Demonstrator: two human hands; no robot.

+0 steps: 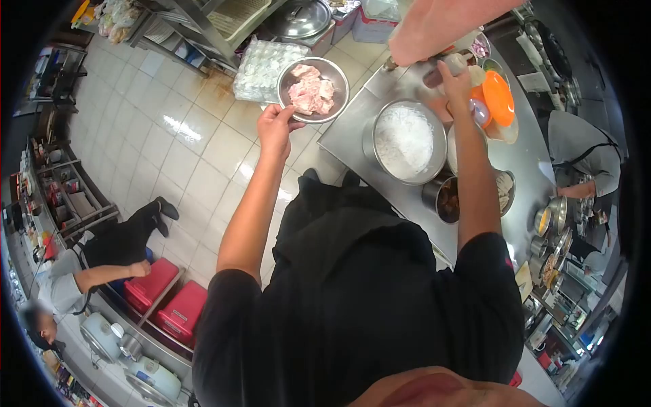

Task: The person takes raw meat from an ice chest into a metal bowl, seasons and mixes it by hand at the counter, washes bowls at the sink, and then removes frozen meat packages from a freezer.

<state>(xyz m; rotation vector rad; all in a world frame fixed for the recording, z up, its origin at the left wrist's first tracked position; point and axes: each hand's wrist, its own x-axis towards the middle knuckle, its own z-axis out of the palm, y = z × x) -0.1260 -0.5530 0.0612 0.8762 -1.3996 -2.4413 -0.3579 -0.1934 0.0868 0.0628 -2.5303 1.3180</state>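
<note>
My left hand [275, 129] is closed on the rim of a steel bowl [285, 112], with its thumb on the inner edge. Pale pink raw meat pieces [311, 91] lie in this bowl, which is held over the floor beside the table. At the upper right, my right hand [456, 81] is wrapped round a small jar [434, 76], pale at one end and brown at the other. Its contents are unclear. Below the jar stands a large steel pot [369, 149] holding white powder [405, 139]. An orange bowl [498, 98] sits to the right of my right hand.
The steel table [424, 227] bears several containers, including a pot with dark contents [447, 200]. A large pink shape [451, 27] covers the table's far end. Egg trays [264, 68] stand beyond my left hand. One person [64, 278] is at left, another [586, 149] at right.
</note>
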